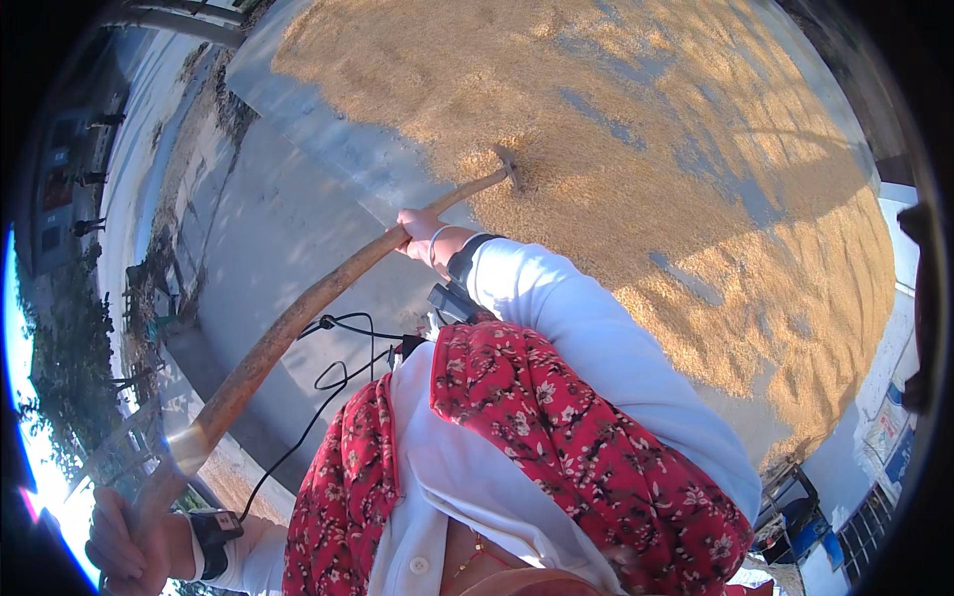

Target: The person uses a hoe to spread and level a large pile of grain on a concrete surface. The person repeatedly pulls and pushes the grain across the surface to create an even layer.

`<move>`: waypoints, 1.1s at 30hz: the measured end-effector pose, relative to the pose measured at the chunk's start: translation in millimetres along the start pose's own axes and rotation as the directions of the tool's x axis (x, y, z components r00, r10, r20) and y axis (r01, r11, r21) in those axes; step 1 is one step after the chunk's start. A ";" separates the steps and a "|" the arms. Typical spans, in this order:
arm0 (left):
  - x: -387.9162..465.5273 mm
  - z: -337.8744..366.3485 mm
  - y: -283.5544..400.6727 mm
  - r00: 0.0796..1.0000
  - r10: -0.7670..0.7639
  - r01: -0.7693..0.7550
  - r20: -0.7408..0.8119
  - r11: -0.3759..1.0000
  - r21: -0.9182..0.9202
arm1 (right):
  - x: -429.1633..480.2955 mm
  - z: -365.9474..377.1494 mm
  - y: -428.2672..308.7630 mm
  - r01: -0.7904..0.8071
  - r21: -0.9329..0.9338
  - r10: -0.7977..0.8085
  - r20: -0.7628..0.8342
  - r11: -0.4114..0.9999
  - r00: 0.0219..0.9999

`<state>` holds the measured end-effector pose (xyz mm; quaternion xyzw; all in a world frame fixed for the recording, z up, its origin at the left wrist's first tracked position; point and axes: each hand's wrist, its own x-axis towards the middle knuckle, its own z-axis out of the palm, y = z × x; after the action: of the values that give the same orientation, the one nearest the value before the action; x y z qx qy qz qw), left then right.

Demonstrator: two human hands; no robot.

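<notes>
A long-handled tool with a curved wooden handle [298, 316] runs across the view from lower left to upper middle. Its narrow metal head [508, 167], a rake or hoe whose exact shape I cannot tell, rests in a spread of yellow grain [596, 201] that looks like corn kernels. My right hand [419, 232] grips the handle partway towards the head, with the arm reaching across my body. At the lower left, my left hand [127, 540] is wrapped around the handle's near end. Both wrists wear dark straps with small devices.
Grain lies thin over the concrete ground [283, 201], with grey streaks showing through. A black cable [298, 439] hangs from my left wrist device to my chest. A low ledge [223, 387] runs along the left. Several people stand far off left. A metal frame [790, 506] stands lower right.
</notes>
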<state>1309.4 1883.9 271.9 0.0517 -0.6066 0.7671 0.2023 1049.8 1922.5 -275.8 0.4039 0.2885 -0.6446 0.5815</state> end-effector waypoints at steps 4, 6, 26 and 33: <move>-12.2 -11.7 0.4 0.814 -0.340 0.510 0.470 0.031 -0.860 | 0.8 14.7 -2.4 -0.038 0.004 0.038 0.056 0.999 0.998; -8.7 -18.7 11.6 0.613 -0.297 0.093 0.732 -0.893 -0.441 | 3.7 17.7 -4.7 -0.036 0.000 0.036 0.076 0.999 0.996; 2.9 9.3 127.9 0.620 -0.218 -0.262 0.754 -0.963 -0.062 | -20.8 -98.2 -148.3 0.171 -0.392 -0.153 0.075 0.904 0.985; 48.8 16.5 208.3 0.621 -0.121 -0.500 0.774 -0.822 0.272 | -62.5 -249.7 -216.8 0.314 -0.142 -0.343 -0.308 0.939 0.887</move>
<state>1184.4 1842.3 102.5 0.0844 0.4647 0.7804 -0.4097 882.8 2199.0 -370.1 0.4246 0.4734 -0.6443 0.4249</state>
